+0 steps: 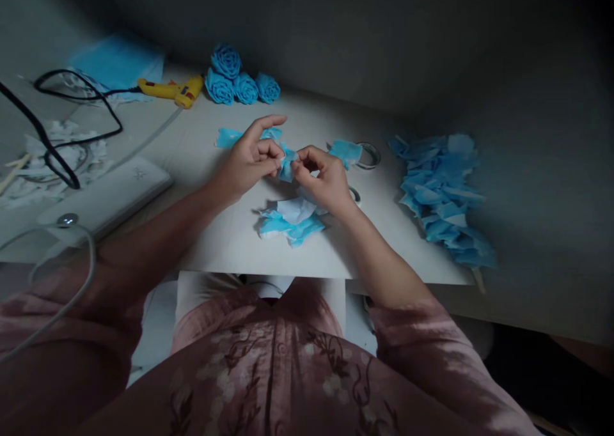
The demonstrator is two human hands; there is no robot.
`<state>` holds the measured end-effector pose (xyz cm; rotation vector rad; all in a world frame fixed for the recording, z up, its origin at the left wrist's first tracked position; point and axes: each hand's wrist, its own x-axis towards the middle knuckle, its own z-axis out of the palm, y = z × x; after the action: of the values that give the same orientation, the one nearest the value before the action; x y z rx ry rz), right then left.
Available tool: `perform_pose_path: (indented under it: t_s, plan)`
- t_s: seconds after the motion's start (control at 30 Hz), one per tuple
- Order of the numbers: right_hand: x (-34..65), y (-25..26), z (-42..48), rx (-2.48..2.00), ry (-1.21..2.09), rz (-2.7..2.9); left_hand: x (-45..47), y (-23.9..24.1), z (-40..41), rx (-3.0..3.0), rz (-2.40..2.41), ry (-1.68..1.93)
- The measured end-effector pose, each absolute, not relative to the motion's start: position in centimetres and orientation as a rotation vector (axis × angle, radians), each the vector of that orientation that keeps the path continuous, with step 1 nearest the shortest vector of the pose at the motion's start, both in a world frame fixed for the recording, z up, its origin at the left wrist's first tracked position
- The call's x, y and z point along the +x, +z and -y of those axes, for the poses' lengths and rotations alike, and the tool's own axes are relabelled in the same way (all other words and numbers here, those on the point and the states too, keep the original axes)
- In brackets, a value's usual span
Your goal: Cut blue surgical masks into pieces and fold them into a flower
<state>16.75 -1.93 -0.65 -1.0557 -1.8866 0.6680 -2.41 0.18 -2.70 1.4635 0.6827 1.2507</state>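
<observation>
Between my two hands is a small piece of light blue fabric (287, 165), pinched from both sides above the middle of the table. My left hand (252, 155) grips its left edge with thumb and bent fingers, the index finger raised. On the other side, the thumb and fingertips of my right hand (323, 172) press on the piece. Behind my left hand lies a flat blue strip (228, 137). Closer to me, a loose heap of blue and white pieces (292, 225) rests on the table. Another blue piece (345, 151) lies beside a tape roll (369, 156).
Several rolled blue fabric roses (228, 78) are grouped at the back, next to a yellow glue gun (180, 92) with a black cord. A white box-shaped device (115, 193) and white scraps (91, 142) lie left. A pile of blue pieces (444, 196) lines the right side.
</observation>
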Motion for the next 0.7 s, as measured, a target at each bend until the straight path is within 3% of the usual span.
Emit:
perform_pose_path:
  t_s: [0.4,0.7]
  plan:
    - [17.3,-0.41,1.42,-1.047,1.01,1.755,-2.55,-1.79,-0.04,1.342,-0.655,1.256]
    - [17.08,-0.48,1.66,-1.065,0.883,1.795,-2.02,-1.92,0.65,1.458,-0.707,1.242]
